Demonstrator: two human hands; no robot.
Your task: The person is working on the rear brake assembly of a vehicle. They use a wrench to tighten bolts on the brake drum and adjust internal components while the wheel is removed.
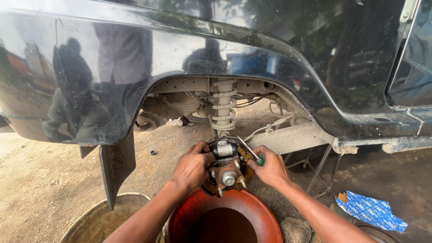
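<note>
Head view: hands (231, 167) flanking brake hub (227, 172)

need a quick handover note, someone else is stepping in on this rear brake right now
Left hand: gripping the left edge of the brake assembly.
Right hand: at its right edge, holding a green-handled tool against it.
Done: wheel and drum off, hub studs and wheel cylinder exposed.
Left: brake parts not yet out; nothing refitted.
Red basin sits right below, blue packet on the ground to the right.
</note>
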